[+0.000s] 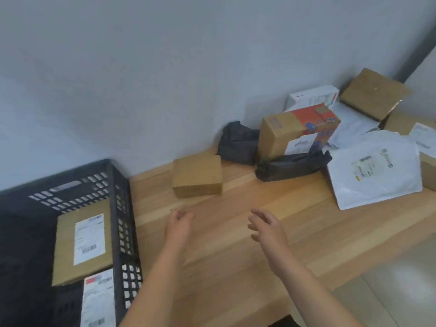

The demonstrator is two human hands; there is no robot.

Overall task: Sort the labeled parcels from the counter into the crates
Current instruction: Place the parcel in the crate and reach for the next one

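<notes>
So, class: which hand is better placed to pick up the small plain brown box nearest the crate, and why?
Left. The left hand hovers empty just short of the small brown box, and the black crate lies on that side; the right hand is farther off.

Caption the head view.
Left hand and right hand, both empty, hover near a brown box on the counter.

Both hands are empty over the desk (pixel 236 267): left hand (pixel 178 224) loosely curled, right hand (pixel 266 226) spread, with a brown box (pixel 197 175) just past them. The black crate (pixel 120 208) on the left holds two labeled parcels (pixel 82 241). There's a pile (pixel 299 131) of more at far right.
</notes>
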